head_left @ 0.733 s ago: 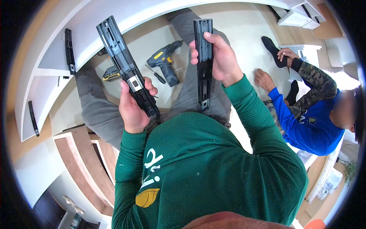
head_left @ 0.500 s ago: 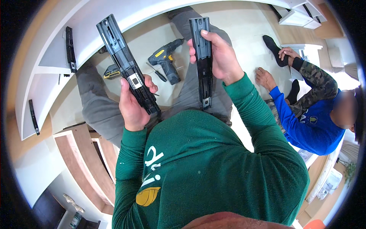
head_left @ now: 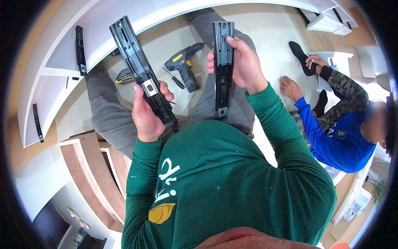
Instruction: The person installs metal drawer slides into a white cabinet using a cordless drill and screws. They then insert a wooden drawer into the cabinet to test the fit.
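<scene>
One tilted dark rail (head_left: 132,50), bearing a white patch (head_left: 149,87), sits upper left of centre, the left hand (head_left: 146,118) curled closed around its lower part; a second rail (head_left: 224,50), at upper centre, is wrapped by the right hand (head_left: 246,68), thumb on its face. Between them on the floor (head_left: 269,45) lies a drill (head_left: 188,76) with a yellow label (head_left: 178,57), near a screwdriver (head_left: 178,83). White lettering (head_left: 168,167) marks the green sweater (head_left: 232,178). At right sits a co-worker (head_left: 346,143) in blue.
</scene>
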Demonstrator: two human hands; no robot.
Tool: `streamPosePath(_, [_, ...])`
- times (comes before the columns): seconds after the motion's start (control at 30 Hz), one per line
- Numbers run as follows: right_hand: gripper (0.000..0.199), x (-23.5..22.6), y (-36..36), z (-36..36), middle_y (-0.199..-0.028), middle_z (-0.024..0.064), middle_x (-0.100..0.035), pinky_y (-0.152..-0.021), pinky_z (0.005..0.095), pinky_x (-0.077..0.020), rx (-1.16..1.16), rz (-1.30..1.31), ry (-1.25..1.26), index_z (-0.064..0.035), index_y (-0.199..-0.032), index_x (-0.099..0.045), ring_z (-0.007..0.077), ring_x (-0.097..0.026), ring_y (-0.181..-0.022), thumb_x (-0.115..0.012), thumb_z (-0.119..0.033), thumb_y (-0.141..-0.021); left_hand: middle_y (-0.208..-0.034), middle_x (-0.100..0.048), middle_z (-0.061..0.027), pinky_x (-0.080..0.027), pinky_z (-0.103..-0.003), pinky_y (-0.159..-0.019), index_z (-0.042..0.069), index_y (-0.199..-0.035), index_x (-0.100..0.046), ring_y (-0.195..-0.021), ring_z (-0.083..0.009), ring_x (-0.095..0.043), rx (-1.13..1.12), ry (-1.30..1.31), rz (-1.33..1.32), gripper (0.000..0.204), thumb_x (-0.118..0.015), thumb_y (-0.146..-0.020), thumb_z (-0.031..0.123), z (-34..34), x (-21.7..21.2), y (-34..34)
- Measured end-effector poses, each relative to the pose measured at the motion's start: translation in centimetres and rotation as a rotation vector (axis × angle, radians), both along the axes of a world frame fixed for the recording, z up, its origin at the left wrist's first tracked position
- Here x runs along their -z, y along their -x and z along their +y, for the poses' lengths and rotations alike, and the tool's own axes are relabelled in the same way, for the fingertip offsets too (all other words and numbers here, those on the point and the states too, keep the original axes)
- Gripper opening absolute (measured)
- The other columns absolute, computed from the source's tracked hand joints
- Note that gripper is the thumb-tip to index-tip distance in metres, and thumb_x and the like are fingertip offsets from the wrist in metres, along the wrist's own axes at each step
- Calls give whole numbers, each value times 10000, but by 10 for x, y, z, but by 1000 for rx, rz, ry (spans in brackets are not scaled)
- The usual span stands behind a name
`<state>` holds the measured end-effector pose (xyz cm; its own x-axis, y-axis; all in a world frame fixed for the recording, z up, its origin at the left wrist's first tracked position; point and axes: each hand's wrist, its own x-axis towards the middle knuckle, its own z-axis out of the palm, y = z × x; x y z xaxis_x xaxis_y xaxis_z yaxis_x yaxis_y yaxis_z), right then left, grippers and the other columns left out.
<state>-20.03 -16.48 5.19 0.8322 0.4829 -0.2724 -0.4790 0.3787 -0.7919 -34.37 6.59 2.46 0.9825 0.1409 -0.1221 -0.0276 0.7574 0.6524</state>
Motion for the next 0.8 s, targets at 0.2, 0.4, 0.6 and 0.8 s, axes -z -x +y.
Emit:
streamPosePath(0.2, [300,7,0,5,-939,217,-721,-728,427,-624,26,-37,22,-1,-1133,-535,306,-730,-759,-445,-277,-1055,-909,-599,-90,-494,-358,-769,63,-1187,-515,-789,-205,-570,-65,-19,90,437,-355,-1110,462,1,3,6])
streamPosePath(0.4, [362,10,3,3,-922,159,-700,-752,426,-618,27,-17,78,1,-1171,-566,273,-715,-792,-449,-315,-1041,-926,-636,-100,-530,-346,-764,60,-1175,-549,-817,-214,-636,-27,-37,100,495,-345,-1102,505,5,4,2])
streamPosePath(0.6, [344,13,4,7,-905,155,-690,-735,422,-610,-6,-21,74,-5,-1164,-557,268,-708,-769,-429,-302,-1048,-953,-639,-105,-529,-340,-776,65,-1224,-545,-828,-210,-635,-22,-57,63,501,-285,-1118,481,6,6,3])
streamPosePath(0.8, [340,13,3,6,-909,157,-687,-731,418,-604,-21,-27,63,-3,-1165,-550,264,-705,-763,-421,-295,-1047,-960,-636,-105,-526,-349,-793,63,-1229,-537,-842,-210,-629,-20,-46,61,489,-266,-1125,457,6,6,2])
